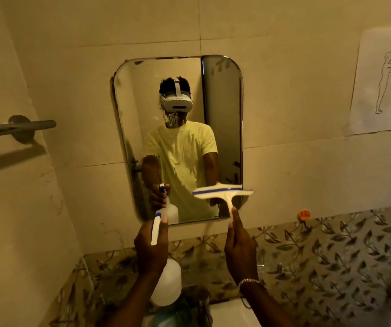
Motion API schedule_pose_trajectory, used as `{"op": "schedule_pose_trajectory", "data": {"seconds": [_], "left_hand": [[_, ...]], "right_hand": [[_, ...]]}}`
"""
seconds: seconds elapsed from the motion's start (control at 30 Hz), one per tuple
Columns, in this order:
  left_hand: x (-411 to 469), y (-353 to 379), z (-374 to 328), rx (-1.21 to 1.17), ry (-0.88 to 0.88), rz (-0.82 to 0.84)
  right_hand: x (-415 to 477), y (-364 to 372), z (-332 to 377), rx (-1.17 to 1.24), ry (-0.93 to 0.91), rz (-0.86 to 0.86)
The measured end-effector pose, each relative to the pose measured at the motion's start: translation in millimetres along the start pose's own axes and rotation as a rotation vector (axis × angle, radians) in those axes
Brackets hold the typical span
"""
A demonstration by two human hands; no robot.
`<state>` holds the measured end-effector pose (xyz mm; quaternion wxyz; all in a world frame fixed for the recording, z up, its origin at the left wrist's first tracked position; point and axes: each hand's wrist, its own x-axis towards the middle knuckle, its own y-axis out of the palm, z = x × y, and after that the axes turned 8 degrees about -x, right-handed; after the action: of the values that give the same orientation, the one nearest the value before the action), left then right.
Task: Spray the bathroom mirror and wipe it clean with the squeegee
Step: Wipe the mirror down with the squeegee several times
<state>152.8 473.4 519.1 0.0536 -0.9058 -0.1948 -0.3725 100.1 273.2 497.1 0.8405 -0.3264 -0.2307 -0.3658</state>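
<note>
A rounded bathroom mirror (222, 114) hangs on the tiled wall straight ahead, with wet streaks and droplets across its middle. My left hand (151, 246) grips a white spray bottle (167, 279) with a blue-tipped nozzle aimed at the mirror's lower edge. My right hand (238, 246) holds the handle of a white squeegee (222, 193) with a blue stripe. Its blade lies nearly level against the mirror's lower right part. The mirror reflects a person in a yellow shirt wearing a headset, along with both tools.
A metal towel bar (17, 127) juts from the left wall. A paper sheet with a figure drawing (383, 83) is stuck on the right wall. Leaf-patterned tiles (331, 251) run below. A white sink rim (227, 312) sits at the bottom, with an orange object (304, 215) on the ledge.
</note>
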Motion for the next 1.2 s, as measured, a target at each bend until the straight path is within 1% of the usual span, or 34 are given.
{"op": "schedule_pose_trajectory", "data": {"seconds": [0.1,0.17,0.2,0.27,0.37,0.47,0.57,0.67,0.77,0.87,0.97,1.07,1.13,1.2], "left_hand": [[-9,-2,-1,0.020,0.018,0.022],[-15,-5,-4,0.032,0.021,0.035],[-17,-7,-4,0.030,0.020,0.040],[-20,-11,-7,0.030,0.010,0.038],[-19,-17,-11,0.035,-0.015,0.018],[-18,-21,-15,0.077,-0.007,0.008],[-13,-24,-22,0.117,0.005,0.016],[-3,-28,-33,0.113,0.013,0.021],[5,-33,-47,0.098,0.055,0.030],[11,-37,-58,0.103,0.114,0.049],[15,-42,-62,0.088,0.141,0.040],[15,-47,-61,0.072,0.151,0.044],[18,-49,-58,0.074,0.147,0.049],[21,-51,-56,0.083,0.148,0.049]], "right_hand": [[-37,6,-29,-0.020,0.098,0.145],[-54,3,-41,-0.031,0.200,0.210],[-59,1,-43,-0.022,0.234,0.215],[-58,-6,-34,0.010,0.218,0.190],[-31,-22,6,0.097,0.120,0.116],[17,-42,62,0.169,-0.022,0.017],[75,-59,127,0.216,-0.136,-0.023],[126,-74,186,0.266,-0.201,-0.055],[160,-86,233,0.318,-0.186,-0.115],[185,-88,264,0.399,-0.131,-0.173],[195,-79,282,0.400,-0.074,-0.149],[187,-62,295,0.406,-0.013,-0.075],[183,-52,302,0.409,-0.026,-0.079],[180,-43,304,0.350,-0.080,-0.106]]}}
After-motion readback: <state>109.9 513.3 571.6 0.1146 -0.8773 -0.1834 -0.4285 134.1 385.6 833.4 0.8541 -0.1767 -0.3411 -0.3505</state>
